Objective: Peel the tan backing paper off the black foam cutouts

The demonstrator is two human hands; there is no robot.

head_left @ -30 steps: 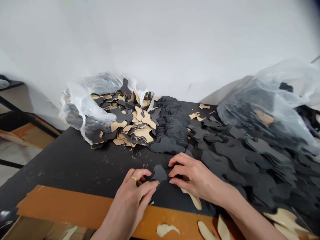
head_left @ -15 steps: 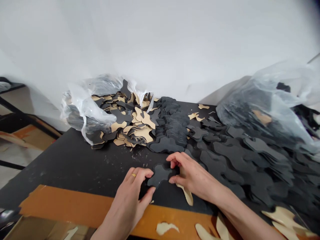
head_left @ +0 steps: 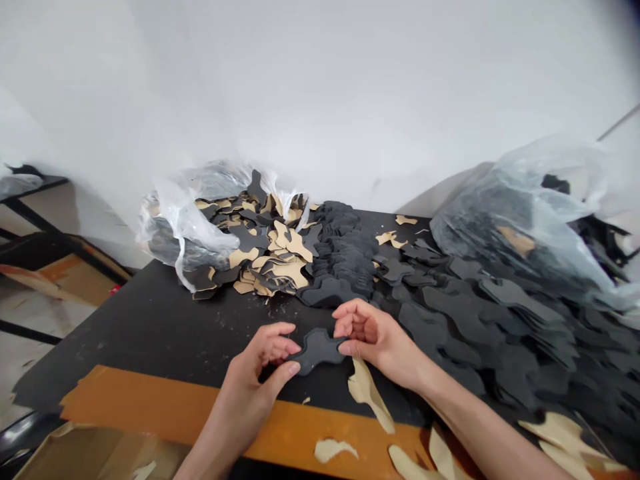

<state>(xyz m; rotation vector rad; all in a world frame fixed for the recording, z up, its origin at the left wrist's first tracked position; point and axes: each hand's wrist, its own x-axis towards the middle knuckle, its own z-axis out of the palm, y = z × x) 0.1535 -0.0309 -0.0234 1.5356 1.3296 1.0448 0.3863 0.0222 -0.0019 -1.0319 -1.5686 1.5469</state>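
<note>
A black, wavy-edged flat piece (head_left: 320, 351) with a raised rim lies low over the black table, between my hands. My left hand (head_left: 265, 367) has its thumb and fingertips at the piece's left end. At the other end, my right hand (head_left: 367, 337) pinches the edge between thumb and curled fingers. Just below the right hand lies a curled tan backing sheet (head_left: 370, 397). Beyond my hands runs a long overlapping row of similar black pieces (head_left: 335, 292).
Tan and black cut-outs (head_left: 285, 267) heap up by a clear plastic bag (head_left: 193, 223) at the left. Many dark pieces (head_left: 460, 313) cover the right side, below another bag (head_left: 530, 207). Orange-brown tape (head_left: 150, 400) lines the front edge; a cardboard box (head_left: 100, 453) sits below.
The black piece has turned and tilted between my hands. My left hand has shifted slightly left, its fingers spreading more. The tan sheet by my right hand shows more.
</note>
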